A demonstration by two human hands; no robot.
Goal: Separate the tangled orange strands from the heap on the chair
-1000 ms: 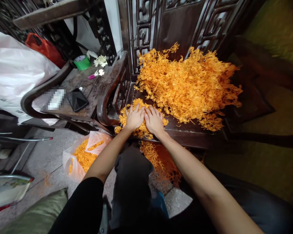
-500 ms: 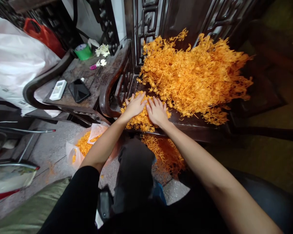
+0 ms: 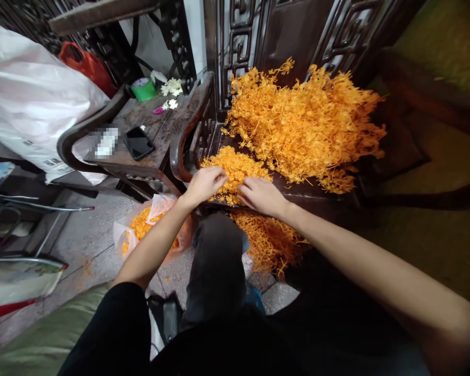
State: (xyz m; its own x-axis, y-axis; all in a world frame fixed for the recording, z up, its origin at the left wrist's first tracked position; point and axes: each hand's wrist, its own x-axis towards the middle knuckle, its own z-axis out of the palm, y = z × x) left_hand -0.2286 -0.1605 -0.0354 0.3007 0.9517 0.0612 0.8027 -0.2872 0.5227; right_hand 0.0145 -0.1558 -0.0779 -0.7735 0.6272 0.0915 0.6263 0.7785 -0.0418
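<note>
A low heap of small orange flowers (image 3: 241, 162) lies at the left end of a dark wooden bench. At its front left edge is my left hand (image 3: 206, 185), its fingers curled in and pressed together. My right hand (image 3: 262, 196) is at the heap's front right, fingers bent and drawn together, pointing left. Whatever lies between the fingertips of either hand is too small to make out. Behind and to the right rises a much larger pile of orange flowers on thin, stringy stems (image 3: 305, 125).
More orange stems (image 3: 272, 245) lie below the bench. A plastic bag (image 3: 121, 237) with orange flowers stands on the floor at left. The side table (image 3: 160, 138) holds a black phone (image 3: 139, 143), green tape (image 3: 144, 90) and white blossoms (image 3: 171, 87). A curved armrest (image 3: 177, 156) borders the bench.
Both hands lay spread flat on top of the small heap; they have drawn back to its front edge and their fingers have curled. The camera view has shifted slightly.
</note>
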